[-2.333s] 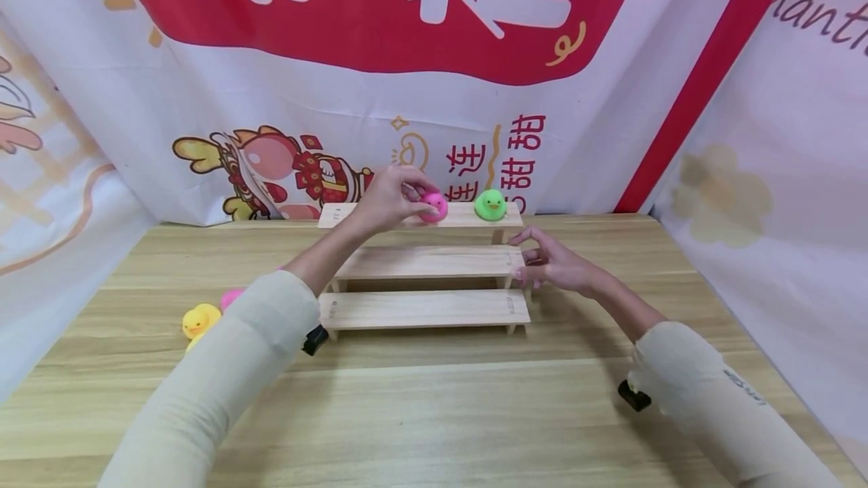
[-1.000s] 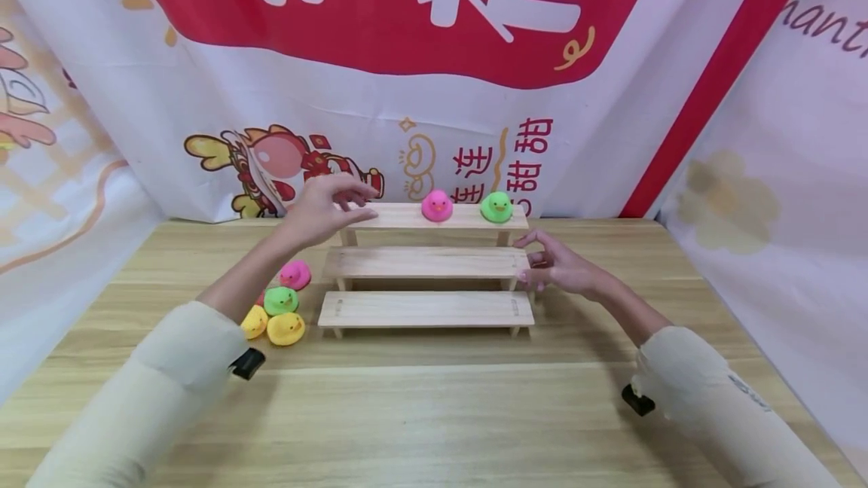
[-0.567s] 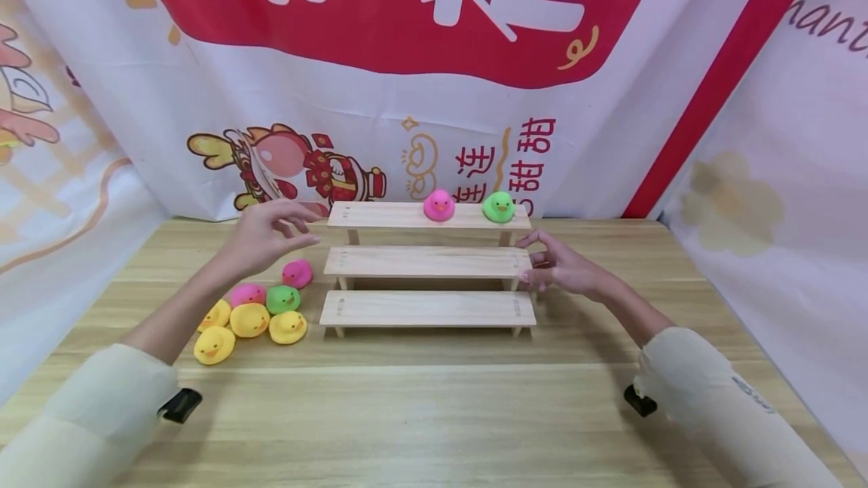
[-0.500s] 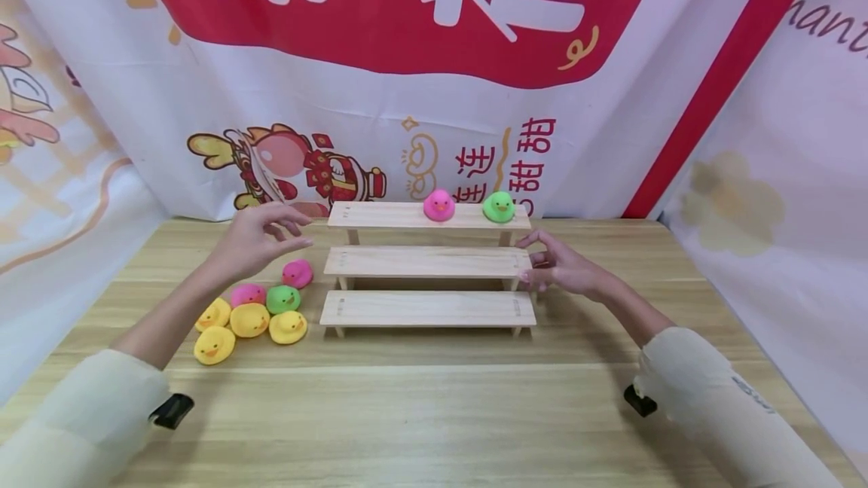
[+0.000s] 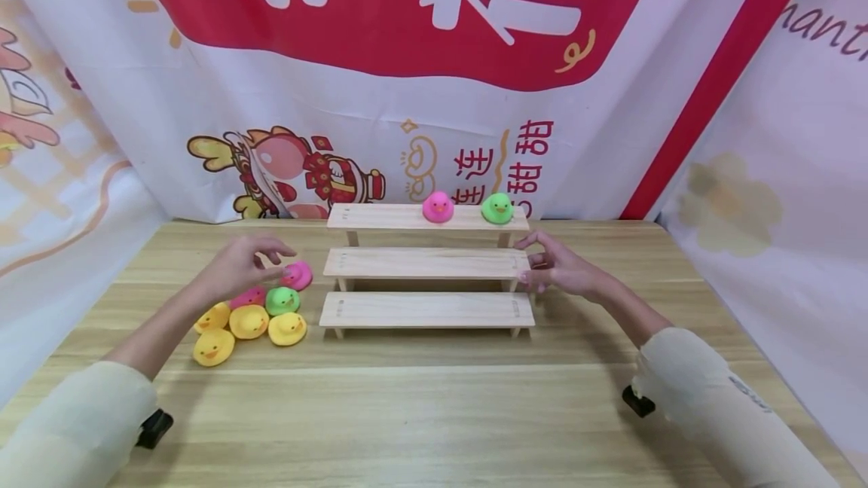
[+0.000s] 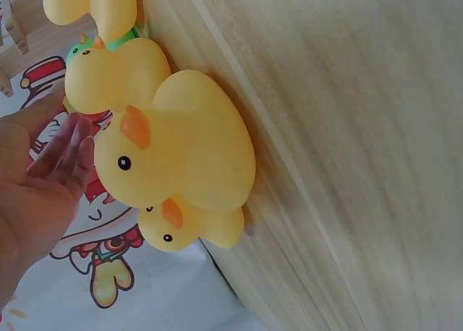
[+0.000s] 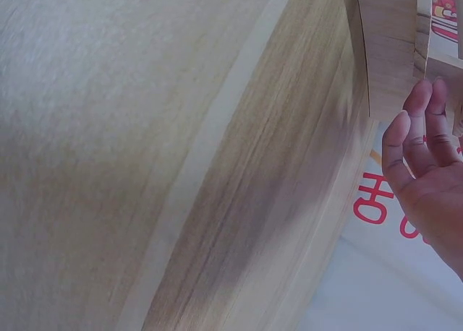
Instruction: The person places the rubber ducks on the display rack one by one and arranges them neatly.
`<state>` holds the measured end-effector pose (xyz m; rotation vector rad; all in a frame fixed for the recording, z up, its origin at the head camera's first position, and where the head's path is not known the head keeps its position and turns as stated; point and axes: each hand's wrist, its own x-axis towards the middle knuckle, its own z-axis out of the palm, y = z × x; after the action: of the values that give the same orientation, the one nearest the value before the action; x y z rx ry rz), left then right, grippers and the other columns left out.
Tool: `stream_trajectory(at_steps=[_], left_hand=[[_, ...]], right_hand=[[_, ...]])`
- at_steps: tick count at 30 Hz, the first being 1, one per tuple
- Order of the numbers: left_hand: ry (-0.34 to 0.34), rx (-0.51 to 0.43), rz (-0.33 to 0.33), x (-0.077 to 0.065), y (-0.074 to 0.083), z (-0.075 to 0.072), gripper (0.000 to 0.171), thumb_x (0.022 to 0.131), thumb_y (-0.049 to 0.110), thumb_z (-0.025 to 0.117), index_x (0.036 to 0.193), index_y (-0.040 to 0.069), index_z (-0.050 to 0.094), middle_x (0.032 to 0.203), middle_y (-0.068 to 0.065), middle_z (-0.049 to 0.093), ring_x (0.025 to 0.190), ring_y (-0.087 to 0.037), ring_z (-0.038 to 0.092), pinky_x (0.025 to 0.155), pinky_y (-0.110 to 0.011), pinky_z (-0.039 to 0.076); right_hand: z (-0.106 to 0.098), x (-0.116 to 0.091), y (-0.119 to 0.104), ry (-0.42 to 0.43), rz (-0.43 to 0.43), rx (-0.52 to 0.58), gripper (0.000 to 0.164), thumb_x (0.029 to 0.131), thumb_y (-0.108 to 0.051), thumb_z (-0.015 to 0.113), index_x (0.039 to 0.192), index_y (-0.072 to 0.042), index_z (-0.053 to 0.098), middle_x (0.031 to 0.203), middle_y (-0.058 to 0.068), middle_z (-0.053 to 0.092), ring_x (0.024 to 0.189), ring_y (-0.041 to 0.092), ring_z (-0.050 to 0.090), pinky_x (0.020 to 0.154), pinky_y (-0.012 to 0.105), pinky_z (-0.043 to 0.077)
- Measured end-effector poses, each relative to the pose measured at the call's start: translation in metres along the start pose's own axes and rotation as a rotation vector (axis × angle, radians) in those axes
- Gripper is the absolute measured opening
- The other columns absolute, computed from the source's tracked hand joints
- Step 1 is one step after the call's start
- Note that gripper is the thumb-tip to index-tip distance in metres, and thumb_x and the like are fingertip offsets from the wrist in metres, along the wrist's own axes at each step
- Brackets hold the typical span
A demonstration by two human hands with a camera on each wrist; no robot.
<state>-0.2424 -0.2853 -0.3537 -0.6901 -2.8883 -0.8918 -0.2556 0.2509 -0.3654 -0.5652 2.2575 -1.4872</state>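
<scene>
My left hand (image 5: 237, 266) hovers over the left of the table, fingers loosely bent, with its fingertips close to a pink toy duck (image 5: 299, 275). Whether they touch it is unclear. Below the hand sit a green duck (image 5: 282, 301), another pink duck (image 5: 249, 297) partly hidden, and several yellow ducks (image 5: 287, 329); a yellow duck (image 6: 195, 143) looms large in the left wrist view. My right hand (image 5: 552, 266) stays at the right end of a three-tier wooden shelf (image 5: 427, 263), fingertips against or beside its edge. On the top tier stand a pink duck (image 5: 438, 208) and a green duck (image 5: 498, 208).
Behind the shelf hangs a white cloth backdrop (image 5: 380, 108) with red print, and more cloth runs along both sides. The wooden table (image 5: 420, 413) stretches out in front of the shelf.
The left hand released the pink duck on the top tier, withdrew leftward, then came down toward the loose ducks. The right hand kept its place by the shelf.
</scene>
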Motion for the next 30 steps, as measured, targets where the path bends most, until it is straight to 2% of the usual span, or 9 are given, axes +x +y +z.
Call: stream_trajectory(at_steps=[6,13,22,25,30], left_hand=[[-0.078,-0.001,0.042,0.005,-0.01,0.004,0.026,0.087,-0.002,0.08,0.112,-0.004,0.076,0.107,-0.016,0.076,0.09,-0.023,0.065,0.075,-0.028,0.056],[-0.123,0.007,0.064,0.011,-0.014,0.006,0.024,0.086,-0.004,0.079,0.11,-0.005,0.077,0.106,-0.017,0.075,0.095,-0.03,0.067,0.079,-0.038,0.058],[-0.177,-0.034,-0.018,0.016,-0.017,0.004,0.03,0.082,-0.005,0.081,0.111,-0.006,0.076,0.101,-0.013,0.075,0.089,-0.024,0.065,0.072,-0.027,0.056],[-0.18,-0.03,-0.041,0.016,-0.016,0.003,0.03,0.081,-0.007,0.08,0.111,-0.008,0.076,0.099,-0.013,0.075,0.086,-0.024,0.065,0.07,-0.027,0.056],[-0.169,-0.01,-0.068,0.016,-0.015,0.004,0.028,0.083,-0.003,0.081,0.11,-0.007,0.076,0.098,-0.011,0.076,0.086,-0.023,0.064,0.072,-0.03,0.056]], right_hand=[[0.001,0.0,0.0,0.002,0.005,0.01,0.054,0.095,0.004,0.063,0.139,0.007,0.032,0.101,0.022,0.07,0.084,0.023,0.069,0.069,0.035,0.059],[0.0,0.0,-0.002,0.006,0.021,0.001,0.053,0.095,0.004,0.063,0.139,0.005,0.032,0.102,0.021,0.07,0.084,0.022,0.069,0.069,0.035,0.059],[-0.001,0.0,-0.002,0.005,0.025,-0.016,0.053,0.096,0.003,0.063,0.139,0.005,0.032,0.102,0.023,0.07,0.085,0.024,0.069,0.07,0.037,0.059],[-0.001,0.001,-0.002,0.002,0.019,-0.02,0.052,0.096,0.003,0.063,0.139,0.006,0.033,0.102,0.023,0.07,0.084,0.025,0.069,0.07,0.037,0.06],[0.0,0.0,-0.002,0.001,0.02,-0.015,0.053,0.096,0.003,0.064,0.139,0.006,0.033,0.1,0.022,0.069,0.084,0.024,0.068,0.07,0.037,0.06]])
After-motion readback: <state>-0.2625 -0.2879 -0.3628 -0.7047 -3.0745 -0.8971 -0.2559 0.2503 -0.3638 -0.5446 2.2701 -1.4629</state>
